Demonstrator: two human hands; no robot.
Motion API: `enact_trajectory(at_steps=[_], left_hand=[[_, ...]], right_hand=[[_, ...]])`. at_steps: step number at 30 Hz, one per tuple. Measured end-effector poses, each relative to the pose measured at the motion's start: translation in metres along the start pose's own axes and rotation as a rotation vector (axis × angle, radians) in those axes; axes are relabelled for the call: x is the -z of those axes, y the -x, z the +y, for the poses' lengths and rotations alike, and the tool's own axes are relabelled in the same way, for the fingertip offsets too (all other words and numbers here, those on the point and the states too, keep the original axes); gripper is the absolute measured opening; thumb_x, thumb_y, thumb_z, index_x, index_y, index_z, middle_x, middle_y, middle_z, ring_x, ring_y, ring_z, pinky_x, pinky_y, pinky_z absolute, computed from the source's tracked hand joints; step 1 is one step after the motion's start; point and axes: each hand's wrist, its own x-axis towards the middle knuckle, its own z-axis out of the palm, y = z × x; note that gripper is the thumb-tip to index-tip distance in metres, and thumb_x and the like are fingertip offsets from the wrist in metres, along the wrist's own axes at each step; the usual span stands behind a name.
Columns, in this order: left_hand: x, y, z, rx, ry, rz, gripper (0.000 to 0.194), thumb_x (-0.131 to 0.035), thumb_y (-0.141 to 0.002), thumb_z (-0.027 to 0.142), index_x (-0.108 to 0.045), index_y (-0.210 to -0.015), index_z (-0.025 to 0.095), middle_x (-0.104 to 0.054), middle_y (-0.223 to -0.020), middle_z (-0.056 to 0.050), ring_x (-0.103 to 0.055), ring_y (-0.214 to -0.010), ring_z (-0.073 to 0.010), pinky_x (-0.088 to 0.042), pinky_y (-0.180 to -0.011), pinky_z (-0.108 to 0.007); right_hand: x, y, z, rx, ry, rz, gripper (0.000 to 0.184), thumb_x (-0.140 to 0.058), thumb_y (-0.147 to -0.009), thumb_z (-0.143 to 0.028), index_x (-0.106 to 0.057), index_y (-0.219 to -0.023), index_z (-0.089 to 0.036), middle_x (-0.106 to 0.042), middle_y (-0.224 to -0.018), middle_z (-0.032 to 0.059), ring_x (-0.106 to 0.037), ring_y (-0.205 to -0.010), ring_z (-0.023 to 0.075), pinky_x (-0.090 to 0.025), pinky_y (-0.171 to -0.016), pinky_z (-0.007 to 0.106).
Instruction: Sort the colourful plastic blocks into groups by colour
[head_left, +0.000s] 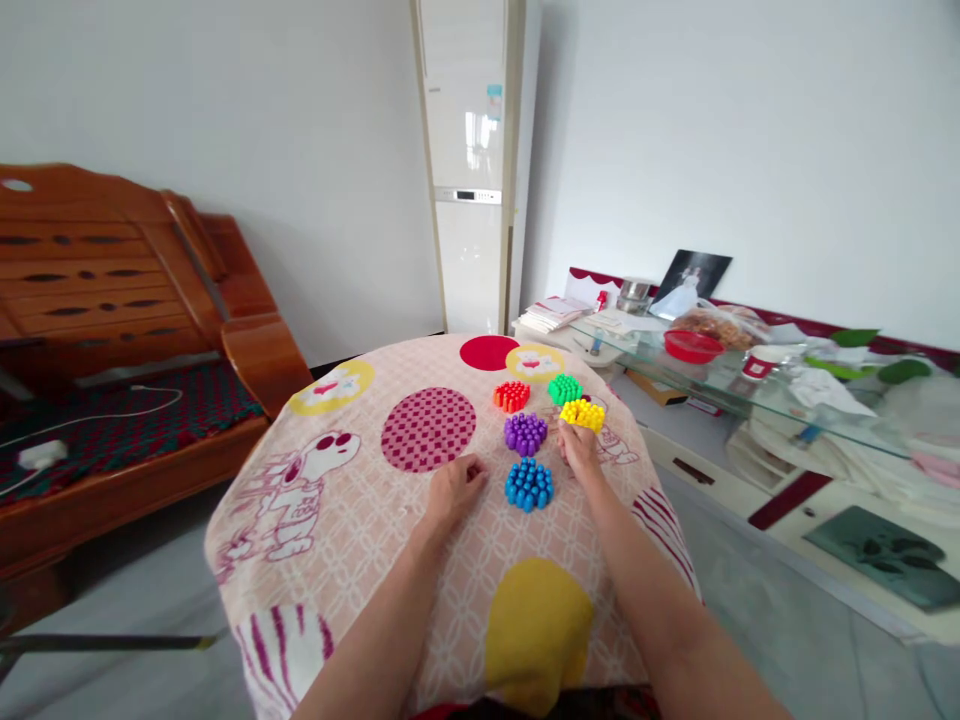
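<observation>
Five clusters of small peg-like pieces stand upright on the cloth, grouped by colour. My right hand [577, 447] is closed at the near edge of the yellow pieces [583, 414], thumb and fingers together. What it holds, if anything, is hidden. My left hand [459, 483] rests on the cloth with its fingers curled in, left of the blue pieces [529, 485], and nothing shows in it. Purple pieces [525, 433] stand between the blue ones and the red pieces [511, 396]. Behind the yellow group are the green pieces [565, 388].
A patterned tablecloth [360, 530] covers the round table. On the left is a wooden bench [97, 290]. To the right, a glass-topped cabinet [780, 400] carries a red bowl [693, 346], a paper cup [761, 363] and papers. A tall white air conditioner [471, 260] stands behind.
</observation>
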Motion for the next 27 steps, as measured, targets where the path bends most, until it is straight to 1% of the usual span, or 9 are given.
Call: enact_trajectory(at_steps=[3, 8, 11, 16, 20, 27], left_hand=[[0.002, 0.001, -0.002, -0.029, 0.029, 0.01, 0.01, -0.057, -0.084, 0.022, -0.066, -0.081, 0.018, -0.071, -0.075, -0.001, -0.064, -0.071, -0.0155, -0.041, -0.066, -0.025], [0.002, 0.0, -0.006, -0.062, 0.068, 0.012, 0.01, -0.057, -0.084, 0.023, -0.065, -0.08, 0.018, -0.07, -0.075, -0.001, -0.064, -0.071, -0.0153, -0.042, -0.067, -0.026], [0.001, -0.001, -0.008, -0.06, 0.065, 0.004, 0.011, -0.056, -0.085, 0.023, -0.065, -0.081, 0.019, -0.07, -0.075, -0.001, -0.064, -0.071, -0.0153, -0.043, -0.067, -0.026], [0.0, -0.001, -0.011, -0.055, 0.071, 0.0, 0.011, -0.056, -0.085, 0.023, -0.065, -0.082, 0.018, -0.071, -0.076, -0.001, -0.064, -0.071, -0.0154, -0.043, -0.067, -0.026], [-0.003, -0.002, -0.012, -0.042, 0.085, -0.009, 0.01, -0.057, -0.085, 0.022, -0.066, -0.082, 0.018, -0.07, -0.075, -0.001, -0.063, -0.07, -0.0146, -0.041, -0.066, -0.025], [-0.004, -0.002, -0.012, -0.026, 0.132, -0.01, 0.011, -0.058, -0.084, 0.021, -0.067, -0.081, 0.017, -0.069, -0.073, 0.0, -0.062, -0.069, -0.0134, -0.037, -0.065, -0.024]], right_hand=[[-0.001, 0.001, -0.001, -0.005, -0.013, 0.018, 0.055, -0.042, -0.083, -0.07, -0.047, -0.052, -0.025, -0.046, -0.043, -0.0001, -0.046, -0.045, 0.0163, -0.036, -0.045, 0.029], [-0.003, 0.004, -0.007, -0.053, -0.03, 0.036, 0.055, -0.041, -0.082, -0.072, -0.045, -0.054, -0.025, -0.044, -0.044, -0.0022, -0.045, -0.044, 0.0146, -0.036, -0.046, 0.027], [-0.003, 0.006, -0.01, -0.057, -0.037, 0.048, 0.055, -0.041, -0.083, -0.071, -0.045, -0.054, -0.024, -0.044, -0.044, -0.0024, -0.044, -0.044, 0.0138, -0.035, -0.045, 0.026], [-0.002, 0.007, -0.012, -0.05, -0.03, 0.03, 0.056, -0.042, -0.084, -0.071, -0.046, -0.054, -0.024, -0.045, -0.043, -0.0016, -0.044, -0.043, 0.0134, -0.036, -0.045, 0.026], [-0.002, 0.007, -0.01, -0.071, -0.054, 0.046, 0.056, -0.042, -0.083, -0.072, -0.046, -0.054, -0.024, -0.044, -0.041, -0.0028, -0.042, -0.04, 0.0119, -0.034, -0.043, 0.025], [-0.001, 0.008, -0.011, -0.075, -0.099, 0.062, 0.053, -0.048, -0.08, -0.068, -0.048, -0.051, -0.022, -0.044, -0.04, -0.003, -0.039, -0.036, 0.0097, -0.031, -0.039, 0.023]])
